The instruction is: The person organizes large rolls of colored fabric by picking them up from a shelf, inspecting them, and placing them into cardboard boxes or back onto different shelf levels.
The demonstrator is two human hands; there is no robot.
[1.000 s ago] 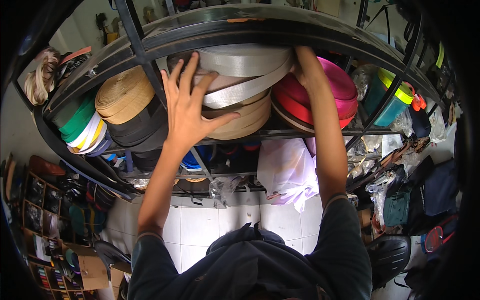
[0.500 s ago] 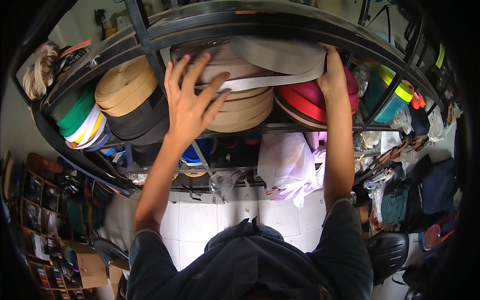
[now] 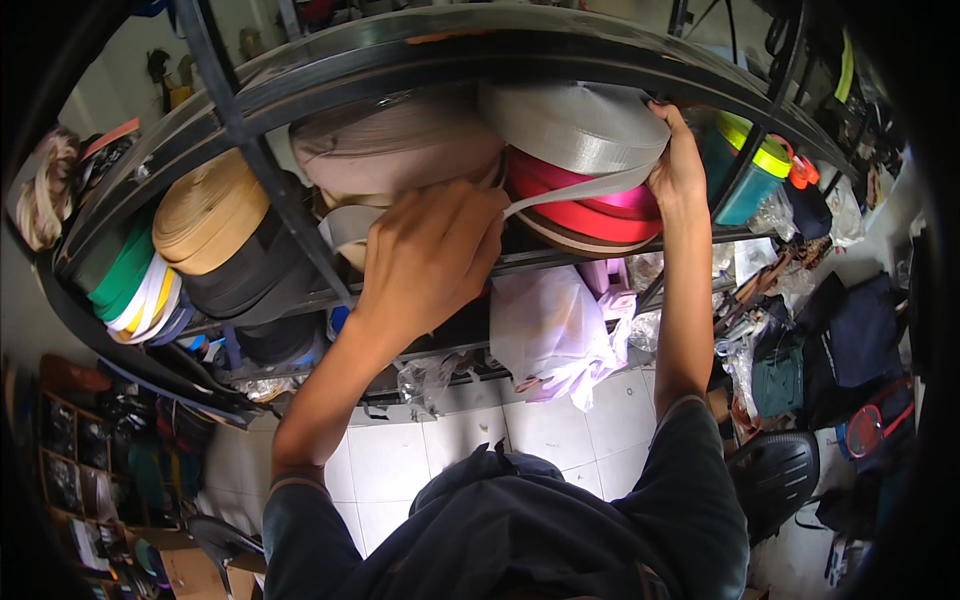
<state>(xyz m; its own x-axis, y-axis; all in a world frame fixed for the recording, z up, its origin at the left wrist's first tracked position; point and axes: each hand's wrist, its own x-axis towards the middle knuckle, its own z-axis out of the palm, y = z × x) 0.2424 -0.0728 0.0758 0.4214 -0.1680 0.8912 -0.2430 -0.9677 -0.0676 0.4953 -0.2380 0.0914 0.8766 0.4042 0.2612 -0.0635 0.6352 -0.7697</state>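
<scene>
A roll of grey webbing (image 3: 575,125) lies on top of red and pink webbing rolls (image 3: 590,220) on the shelf. My right hand (image 3: 680,165) grips the grey roll at its right side, fingers partly hidden behind it. From the roll a loose grey strip runs left into my left hand (image 3: 435,245), which is closed round it, knuckles up. Past that hand, a looped end of grey strap (image 3: 350,225) shows at its left. Behind my left hand sits a wide taupe roll (image 3: 390,145), and the beige rolls below it are mostly covered.
A black metal shelf bar (image 3: 500,60) crosses above the rolls. To the left stand tan (image 3: 210,210), black and green rolls. A teal tub with a yellow lid (image 3: 765,150) is at the right. Below hangs a pale plastic bag (image 3: 550,320).
My left hand has gone from spread fingers to closed on the grey strip, lower and further right. The grey roll has shifted right, off the taupe roll and over the red ones.
</scene>
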